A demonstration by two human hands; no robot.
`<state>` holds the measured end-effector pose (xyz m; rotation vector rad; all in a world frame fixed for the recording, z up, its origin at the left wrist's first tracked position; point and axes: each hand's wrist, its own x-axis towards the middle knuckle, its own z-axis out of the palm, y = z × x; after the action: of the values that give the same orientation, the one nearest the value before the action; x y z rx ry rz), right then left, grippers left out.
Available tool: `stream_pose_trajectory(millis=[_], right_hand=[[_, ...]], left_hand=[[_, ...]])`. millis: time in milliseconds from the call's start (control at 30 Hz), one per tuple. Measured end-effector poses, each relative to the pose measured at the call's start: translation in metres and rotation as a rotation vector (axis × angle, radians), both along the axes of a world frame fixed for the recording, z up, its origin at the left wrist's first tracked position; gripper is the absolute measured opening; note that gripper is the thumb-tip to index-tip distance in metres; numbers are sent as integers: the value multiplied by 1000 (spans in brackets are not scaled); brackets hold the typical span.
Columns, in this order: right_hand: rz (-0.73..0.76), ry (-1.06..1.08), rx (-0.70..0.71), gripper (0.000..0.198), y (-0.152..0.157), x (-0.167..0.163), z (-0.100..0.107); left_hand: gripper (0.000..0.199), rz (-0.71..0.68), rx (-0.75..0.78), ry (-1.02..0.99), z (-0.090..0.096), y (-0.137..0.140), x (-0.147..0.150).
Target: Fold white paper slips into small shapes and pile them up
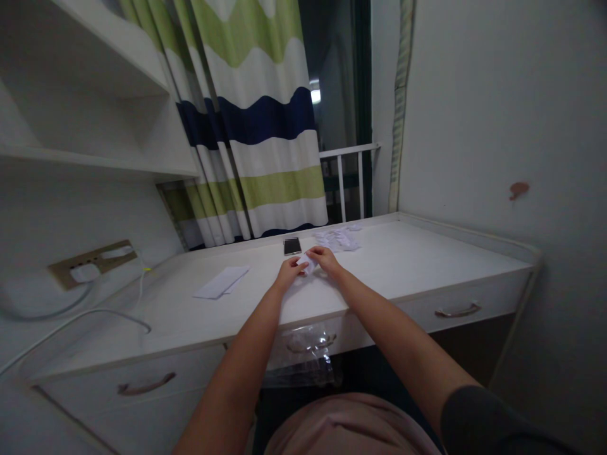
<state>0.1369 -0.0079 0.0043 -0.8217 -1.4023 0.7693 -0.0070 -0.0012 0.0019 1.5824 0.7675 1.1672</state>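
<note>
Above the middle of the white desk [379,268], both my hands hold one small piece of white paper [309,264]. My left hand [290,273] pinches its left side, and the fingers of my right hand [324,258] grip its upper right edge. The paper looks folded, but its exact shape is too small to tell. Just behind my hands lies a heap of crumpled or folded white paper pieces [339,238]. A dark-screened phone [292,246] rests flat to the left of that heap. Flat white paper sheets [222,282] lie on the desk to the left of my left hand.
A white cable [118,311] curls over the desk's left end from a wall socket panel [92,262]. Shelves [95,158] overhang the left side. A striped curtain [270,126] hangs behind. Clear plastic [310,354] hangs at the middle drawer; a wall closes the right.
</note>
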Motion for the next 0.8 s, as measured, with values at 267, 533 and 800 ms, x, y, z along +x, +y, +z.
stream_pose_trajectory(millis=[267,533,800], right_hand=[[-7,38,-43,21,1,-2,0],[-11,42,-100,19,-1,-5,1],[-138,-34,-126,21,0,-6,0]], left_hand=[[22,27,16,27,-3,6,-1],[18,108,58,47,0,5,0],[20,222,107,21,3,5,-2]])
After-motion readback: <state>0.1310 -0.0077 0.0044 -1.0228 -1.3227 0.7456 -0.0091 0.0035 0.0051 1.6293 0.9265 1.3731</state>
